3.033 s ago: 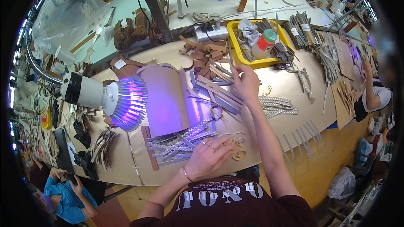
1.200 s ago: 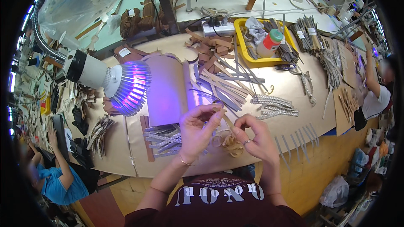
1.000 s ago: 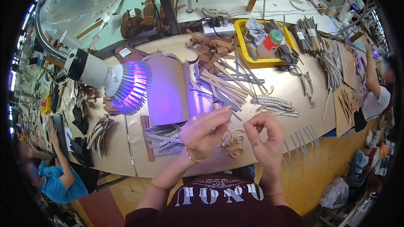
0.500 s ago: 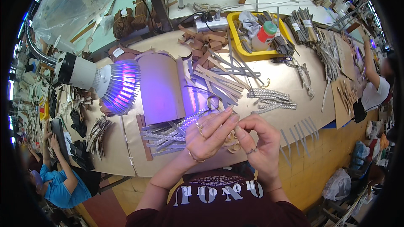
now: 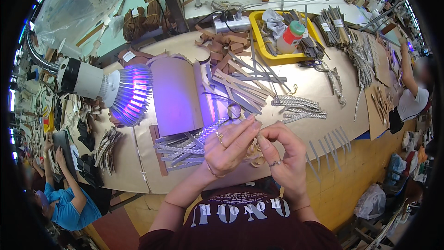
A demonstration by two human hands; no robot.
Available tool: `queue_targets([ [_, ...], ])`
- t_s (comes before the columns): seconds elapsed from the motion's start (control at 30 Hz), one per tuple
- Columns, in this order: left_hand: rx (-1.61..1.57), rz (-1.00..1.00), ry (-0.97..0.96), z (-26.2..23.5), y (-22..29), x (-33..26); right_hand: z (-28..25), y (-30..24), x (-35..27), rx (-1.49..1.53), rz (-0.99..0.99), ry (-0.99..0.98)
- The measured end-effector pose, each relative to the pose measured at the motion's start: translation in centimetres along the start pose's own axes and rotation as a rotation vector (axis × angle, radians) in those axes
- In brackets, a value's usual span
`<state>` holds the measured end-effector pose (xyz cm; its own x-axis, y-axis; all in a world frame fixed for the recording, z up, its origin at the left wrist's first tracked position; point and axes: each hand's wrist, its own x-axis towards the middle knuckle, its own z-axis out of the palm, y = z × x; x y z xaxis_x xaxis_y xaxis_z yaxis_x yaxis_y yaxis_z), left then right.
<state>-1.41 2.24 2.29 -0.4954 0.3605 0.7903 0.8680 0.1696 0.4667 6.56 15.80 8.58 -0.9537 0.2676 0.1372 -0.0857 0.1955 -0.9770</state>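
Note:
In the middle of the view, over the near part of the table, my left hand (image 5: 230,152) and my right hand (image 5: 287,158) meet fingertip to fingertip. Both are closed in a pinch. Whatever lies between the fingertips is too small and too covered to make out. Left of and behind my left hand is a pile of silvery braided straps (image 5: 182,150). Just beyond my fingers lie grey and beige flat strips (image 5: 240,88) and a small dark ring (image 5: 234,111). Pale curled pieces (image 5: 254,155) show partly behind my hands.
A lamp (image 5: 125,93) glows violet beside a brown curved board (image 5: 176,95). At the back stands a yellow tray (image 5: 261,53) with a green-capped bottle (image 5: 291,37). More braided straps (image 5: 300,109) lie right; grey strips (image 5: 328,153) overhang the right edge. Other people work on both sides.
My right hand has shifted very slightly, its fingers still pinched against my left. The view has moved a little. Nothing else has visibly changed near my hands.

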Motion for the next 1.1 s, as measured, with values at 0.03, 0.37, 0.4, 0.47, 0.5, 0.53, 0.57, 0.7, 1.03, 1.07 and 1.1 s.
queue_targets([
  [0.03,0.004,0.001,-0.002,-0.05,-0.03,0.0,-0.01,-0.04,0.02,-0.008,-0.003,0.0],
  [0.37,0.007,0.007,-0.005,-0.05,-0.03,-0.05,-0.03,-0.42,0.0,-0.062,0.031,0.025],
  [0.4,0.009,0.009,-0.006,-0.05,-0.05,-0.07,-0.04,-0.39,-0.02,-0.047,0.047,0.025],
  [0.47,0.009,0.009,-0.01,-0.04,-0.11,-0.07,-0.05,-0.28,-0.05,-0.059,0.042,0.027],
  [0.5,0.013,0.017,-0.007,-0.02,-0.12,-0.07,-0.06,-0.2,-0.05,-0.044,0.052,0.025],
  [0.53,0.014,0.018,-0.007,0.01,-0.13,-0.07,-0.06,-0.12,-0.04,-0.044,0.047,0.025],
  [0.57,0.011,0.015,-0.003,0.04,-0.12,-0.07,-0.07,-0.05,-0.04,-0.055,0.031,0.028],
  [0.7,-0.001,0.003,-0.003,0.15,-0.14,-0.13,-0.09,0.2,-0.06,-0.05,0.035,0.025],
  [1.03,-0.078,-0.082,-0.025,0.38,0.48,0.37,-0.16,0.16,0.05,-0.145,-0.012,0.021],
  [1.07,-0.109,-0.107,-0.041,0.15,0.58,0.49,-0.17,0.12,0.06,-0.167,-0.029,0.017],
  [1.1,-0.147,-0.141,-0.068,-0.19,0.69,0.58,-0.17,0.11,0.09,-0.186,-0.029,0.015],
])
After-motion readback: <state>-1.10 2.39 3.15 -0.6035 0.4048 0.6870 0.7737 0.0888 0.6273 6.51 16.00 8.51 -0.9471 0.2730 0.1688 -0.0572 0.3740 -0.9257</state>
